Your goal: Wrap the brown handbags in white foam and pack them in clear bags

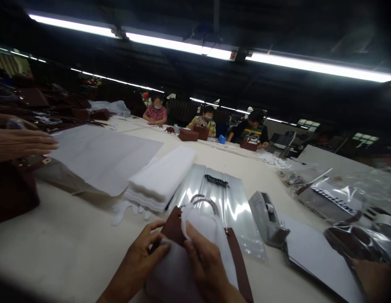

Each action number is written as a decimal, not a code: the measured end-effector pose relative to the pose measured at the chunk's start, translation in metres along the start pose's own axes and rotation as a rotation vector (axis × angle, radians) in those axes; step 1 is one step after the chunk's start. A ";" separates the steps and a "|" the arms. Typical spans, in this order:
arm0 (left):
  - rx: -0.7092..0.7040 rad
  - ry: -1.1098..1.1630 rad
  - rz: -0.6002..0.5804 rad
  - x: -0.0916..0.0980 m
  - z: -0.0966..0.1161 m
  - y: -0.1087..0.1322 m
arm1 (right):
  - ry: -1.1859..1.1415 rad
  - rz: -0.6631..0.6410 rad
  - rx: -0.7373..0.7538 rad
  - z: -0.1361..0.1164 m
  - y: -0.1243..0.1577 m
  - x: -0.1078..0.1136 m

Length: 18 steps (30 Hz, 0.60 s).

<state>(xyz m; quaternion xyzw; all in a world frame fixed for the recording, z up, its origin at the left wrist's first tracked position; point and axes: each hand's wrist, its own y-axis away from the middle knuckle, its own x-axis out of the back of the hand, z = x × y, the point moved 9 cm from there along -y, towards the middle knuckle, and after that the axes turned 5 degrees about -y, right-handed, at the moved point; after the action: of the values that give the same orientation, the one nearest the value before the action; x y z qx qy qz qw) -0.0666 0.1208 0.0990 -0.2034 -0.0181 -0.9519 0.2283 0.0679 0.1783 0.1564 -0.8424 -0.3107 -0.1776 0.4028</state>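
Observation:
A brown handbag (239, 260) stands close in front of me at the table edge, its round handle (211, 203) upright. Thin white wrapping sheet (216, 230) covers much of its front and reaches up to the handle. At the bag's left side my left hand (140, 257) pinches an edge of this sheet between thumb and fingers. My right hand (205, 259) has its fingers closed on the sheet over the middle of the bag. The lower part of the bag is hidden by the sheet and both hands.
A stack of white foam sheets (162, 176) and clear plastic bags (211, 185) lie beyond the handbag. Right of them stands a grey tape dispenser (268, 219). At far left, another person's hand (23, 143) is over a brown bag. Several co-workers sit across the table.

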 end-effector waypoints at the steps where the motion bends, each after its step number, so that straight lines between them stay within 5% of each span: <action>1: 0.037 0.036 0.011 0.001 -0.002 -0.001 | -0.049 -0.004 -0.085 0.006 0.001 0.002; 5: 0.148 0.265 0.004 -0.003 -0.012 -0.003 | -0.066 -0.023 -0.193 0.012 0.004 0.006; 11: 0.312 0.433 -0.054 -0.014 -0.030 -0.001 | 0.119 -0.146 0.242 -0.023 0.007 -0.013; 18: 0.358 0.478 -0.108 -0.016 -0.040 -0.006 | 0.340 -0.265 0.524 -0.041 0.016 -0.036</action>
<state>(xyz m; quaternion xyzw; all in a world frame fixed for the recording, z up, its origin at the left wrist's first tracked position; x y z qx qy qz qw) -0.0711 0.1281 0.0564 0.0710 -0.1422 -0.9653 0.2073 0.0497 0.1244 0.1519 -0.6210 -0.3809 -0.2805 0.6249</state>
